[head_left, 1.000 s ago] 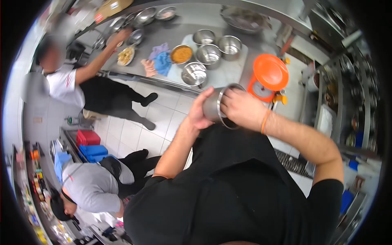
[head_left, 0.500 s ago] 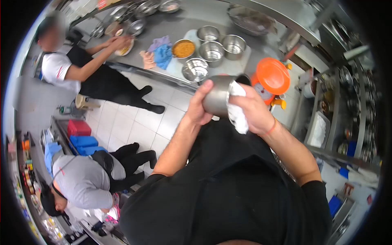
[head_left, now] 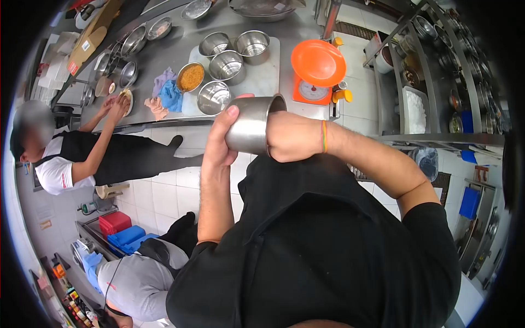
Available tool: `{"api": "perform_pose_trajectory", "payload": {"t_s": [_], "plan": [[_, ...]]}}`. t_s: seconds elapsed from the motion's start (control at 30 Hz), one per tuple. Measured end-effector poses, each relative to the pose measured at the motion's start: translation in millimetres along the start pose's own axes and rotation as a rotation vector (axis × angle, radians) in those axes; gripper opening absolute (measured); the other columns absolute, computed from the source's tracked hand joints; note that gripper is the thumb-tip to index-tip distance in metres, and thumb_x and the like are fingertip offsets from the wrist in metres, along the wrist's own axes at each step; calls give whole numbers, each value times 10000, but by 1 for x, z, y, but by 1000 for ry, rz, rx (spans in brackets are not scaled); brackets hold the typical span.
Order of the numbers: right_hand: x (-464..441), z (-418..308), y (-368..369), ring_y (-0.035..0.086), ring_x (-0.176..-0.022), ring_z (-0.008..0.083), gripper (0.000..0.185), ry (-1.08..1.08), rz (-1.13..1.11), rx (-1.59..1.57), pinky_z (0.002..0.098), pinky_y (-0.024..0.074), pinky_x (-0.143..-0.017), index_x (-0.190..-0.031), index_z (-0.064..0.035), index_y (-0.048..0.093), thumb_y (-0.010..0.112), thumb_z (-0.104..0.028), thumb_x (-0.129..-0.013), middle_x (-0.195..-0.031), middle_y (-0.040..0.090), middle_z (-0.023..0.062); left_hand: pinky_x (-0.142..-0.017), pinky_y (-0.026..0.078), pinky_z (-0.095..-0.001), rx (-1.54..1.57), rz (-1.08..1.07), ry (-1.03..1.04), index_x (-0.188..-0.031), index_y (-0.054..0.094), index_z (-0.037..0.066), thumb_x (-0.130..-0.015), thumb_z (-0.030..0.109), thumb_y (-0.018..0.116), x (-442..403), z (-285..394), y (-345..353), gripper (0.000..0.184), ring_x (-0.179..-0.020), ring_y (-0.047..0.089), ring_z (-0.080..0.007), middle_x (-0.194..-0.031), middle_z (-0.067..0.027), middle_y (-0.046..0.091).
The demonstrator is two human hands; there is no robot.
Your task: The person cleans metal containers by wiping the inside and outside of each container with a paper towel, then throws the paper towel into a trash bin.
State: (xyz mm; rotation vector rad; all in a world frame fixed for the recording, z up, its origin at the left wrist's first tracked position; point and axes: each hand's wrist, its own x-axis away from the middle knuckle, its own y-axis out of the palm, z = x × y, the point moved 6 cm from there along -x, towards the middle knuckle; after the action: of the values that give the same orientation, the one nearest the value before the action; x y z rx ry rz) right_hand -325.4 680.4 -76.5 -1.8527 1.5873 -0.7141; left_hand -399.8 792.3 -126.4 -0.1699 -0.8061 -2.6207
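Note:
A round stainless steel pot [head_left: 249, 127] is tipped on its side in front of my chest, its mouth facing right. My left hand [head_left: 219, 134] grips it from the left, thumb on the outer wall. My right hand [head_left: 297, 136] reaches into the mouth up to the knuckles. Its fingers, and the white cloth seen in them a moment earlier, are hidden inside the pot. On a white board [head_left: 262, 76] beyond stand several similar steel pots, among them an upright one [head_left: 227, 66] and a nearer one [head_left: 214, 98], beside a bowl of orange-yellow crumbly food [head_left: 191, 77].
An orange scale [head_left: 314, 90] with a round pan stands right of the board. Left of it lie blue [head_left: 171, 97] and pink cloths [head_left: 156, 109]. A co-worker [head_left: 71, 153] handles food at the counter's left; another person [head_left: 139, 284] bends at lower left. Steel shelving [head_left: 437, 136] is at right.
My right hand has pushed with the white cloth into the pot, and the cloth is now out of sight. The pot has shifted left in view as the camera turned.

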Motion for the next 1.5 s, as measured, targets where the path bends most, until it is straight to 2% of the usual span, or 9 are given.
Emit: {"api": "perform_pose_trajectory", "payload": {"t_s": [0.13,0.23,0.4,0.6,0.67,0.8,1.1,1.2,1.5], "plan": [[2,8,2,684,-827,120,216,136,191,-1338,308,533,-682,-1092,9,696,610,-93,-922,-936,713,39,-1061,495,-381,137,-67,52,-1456,470,-59,-994,463,561,-1,0,2,702,-1222,631,-267,-1337,-195,627],[26,24,-11,712,-930,155,286,224,353,-1689,310,585,-783,-1205,24,672,650,-122,-961,-1066,723,88,-1062,502,-448,231,-3,149,-1452,483,-34,-1018,526,482,-2,2,-15,708,-1234,630,-304,-1371,-200,616],[62,45,-89,704,-865,149,344,157,790,-1226,290,571,-748,-1303,13,624,585,-146,-1000,-1067,725,86,-1038,529,-484,598,30,308,-1441,518,18,-1021,620,414,1,-29,-72,741,-1244,616,-321,-1388,-184,603],[31,34,-33,651,-899,108,359,213,528,-686,295,538,-784,-1283,-11,638,675,-161,-959,-1019,717,32,-1093,480,-446,430,-110,223,-1518,444,9,-1016,625,442,-16,-27,-36,795,-1321,556,-292,-1457,-170,554],[26,63,-14,649,-893,119,346,306,624,-710,296,537,-779,-1243,8,646,686,-128,-927,-1009,713,45,-1104,468,-436,333,-238,232,-1534,426,6,-1017,622,453,-14,-14,-19,805,-1334,545,-286,-1471,-165,543],[35,149,46,650,-890,134,314,591,775,-983,299,532,-770,-1168,41,652,683,-82,-880,-995,706,69,-1042,511,-410,-259,147,-32,-1473,508,31,-1045,529,527,-37,-47,-66,657,-1213,638,-274,-1362,-132,631],[16,209,78,630,-892,174,378,790,994,-1093,339,517,-780,-1199,64,603,716,-139,-900,-1022,689,101,-1056,423,-504,-1914,436,513,-1204,713,51,-905,334,713,-144,24,-65,412,-1107,683,-323,-1221,-171,710],[3,222,90,634,-902,179,447,737,926,-1180,338,515,-790,-1250,68,579,739,-186,-918,-1053,684,114,-1123,330,-566,-2062,238,-35,-1156,750,87,-906,311,687,-200,-11,-101,341,-1161,668,-341,-1194,-153,728],[34,159,59,653,-916,136,458,502,802,-1399,316,536,-786,-1279,-11,581,461,-416,-1100,-1039,669,72,-1069,364,-503,-2091,178,11,-1049,776,133,-922,329,674,-202,3,-114,255,-1061,708,-305,-1028,-139,765]]}}
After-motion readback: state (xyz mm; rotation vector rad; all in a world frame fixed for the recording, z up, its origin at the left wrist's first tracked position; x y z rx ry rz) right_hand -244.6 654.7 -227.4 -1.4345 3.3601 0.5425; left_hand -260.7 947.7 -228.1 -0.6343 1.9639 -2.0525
